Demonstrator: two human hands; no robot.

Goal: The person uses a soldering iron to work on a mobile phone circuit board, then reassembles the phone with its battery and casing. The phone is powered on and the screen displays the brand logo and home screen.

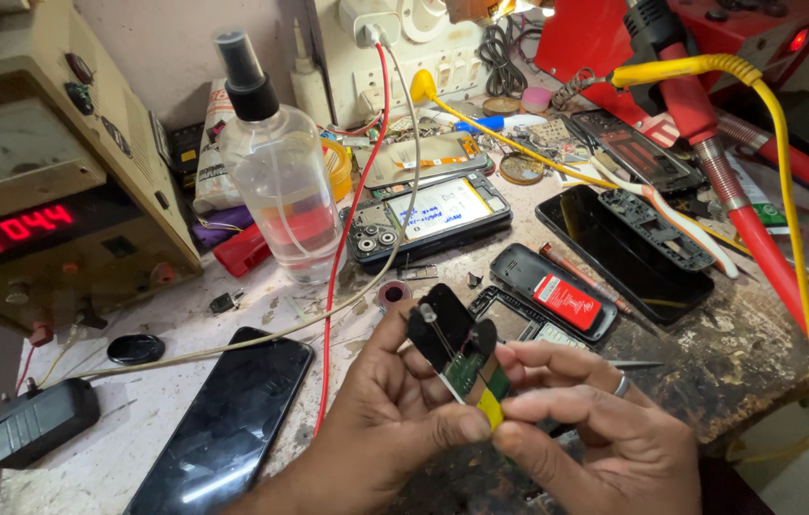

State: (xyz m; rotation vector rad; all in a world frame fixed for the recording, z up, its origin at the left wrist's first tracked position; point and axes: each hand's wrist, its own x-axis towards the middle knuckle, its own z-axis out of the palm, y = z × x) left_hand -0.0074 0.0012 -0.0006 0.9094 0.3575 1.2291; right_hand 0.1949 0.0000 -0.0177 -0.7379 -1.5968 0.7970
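Your left hand [390, 420] and right hand [586, 429] meet nearest you, both pinching a small black circuit part [457, 348] with a green board and yellow tab, raised above the table [137, 448]. Left of that part lies a dark smartphone [228, 424]; beyond it stand a clear spray bottle [276, 181] and an opened phone [428, 217].

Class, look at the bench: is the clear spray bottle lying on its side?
No, the clear spray bottle stands upright on the workbench, its black nozzle on top.
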